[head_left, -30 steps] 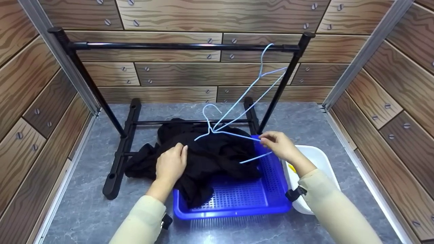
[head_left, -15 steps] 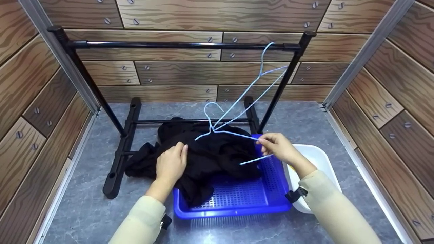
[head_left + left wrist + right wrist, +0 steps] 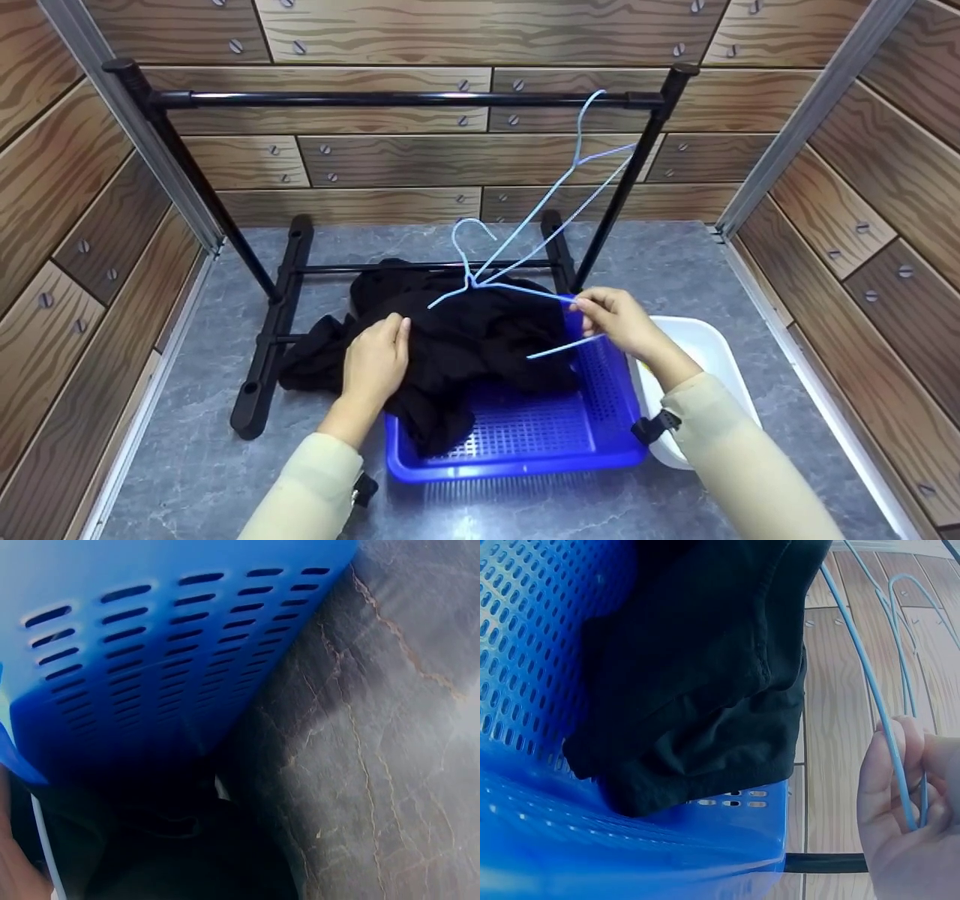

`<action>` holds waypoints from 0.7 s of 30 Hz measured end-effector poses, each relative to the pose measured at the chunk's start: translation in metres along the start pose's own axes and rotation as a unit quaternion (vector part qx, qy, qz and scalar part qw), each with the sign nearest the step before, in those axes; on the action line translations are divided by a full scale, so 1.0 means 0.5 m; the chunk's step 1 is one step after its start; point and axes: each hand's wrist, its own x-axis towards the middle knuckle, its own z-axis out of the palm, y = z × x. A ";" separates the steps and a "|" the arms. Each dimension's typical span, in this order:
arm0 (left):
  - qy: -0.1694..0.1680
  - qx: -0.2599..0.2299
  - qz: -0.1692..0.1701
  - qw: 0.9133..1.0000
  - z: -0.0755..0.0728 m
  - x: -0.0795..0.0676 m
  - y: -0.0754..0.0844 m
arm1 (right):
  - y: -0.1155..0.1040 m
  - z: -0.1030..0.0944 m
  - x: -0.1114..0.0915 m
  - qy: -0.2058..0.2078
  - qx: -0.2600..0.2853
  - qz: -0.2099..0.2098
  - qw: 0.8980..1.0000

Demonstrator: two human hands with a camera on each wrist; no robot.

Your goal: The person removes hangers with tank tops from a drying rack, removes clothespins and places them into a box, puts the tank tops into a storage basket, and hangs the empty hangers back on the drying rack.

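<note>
My left hand (image 3: pixel 376 360) grips the black garment (image 3: pixel 480 337) near its left-middle part, fingers curled into the cloth. My right hand (image 3: pixel 619 319) pinches the right arm of a light-blue wire hanger (image 3: pixel 517 286), whose hook points up over the garment. The hanger's left arm and lower bar disappear at the dark cloth. In the right wrist view, two hanger wires (image 3: pixel 885 720) cross the right palm. The left wrist view shows dark cloth (image 3: pixel 187 855) and a pale wire (image 3: pixel 46 847) beside the fingers. Much of the garment lies in and over a blue perforated basket (image 3: pixel 517 472).
A black clothes rack (image 3: pixel 390 100) stands behind the basket. Another blue hanger (image 3: pixel 579 135) hangs near its right end, slanting down behind the held one. A white tub (image 3: pixel 709 345) is right of the basket, partly under my right forearm. Wood-patterned walls enclose three sides.
The held hanger has risen slightly, its hook shifting a little up and right. My left hand keeps its grip on the garment almost unmoved.
</note>
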 end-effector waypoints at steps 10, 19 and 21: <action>-0.006 -0.026 0.000 1.000 -0.002 0.003 -0.004 | 0.004 -0.022 -0.006 0.014 0.013 0.009 1.000; -0.010 -0.041 -0.017 0.999 0.000 0.003 -0.010 | 0.018 -0.037 -0.009 0.032 0.016 0.004 0.999; -0.009 -0.040 -0.018 0.999 0.000 0.003 -0.011 | 0.019 -0.039 -0.010 0.033 0.018 0.006 0.999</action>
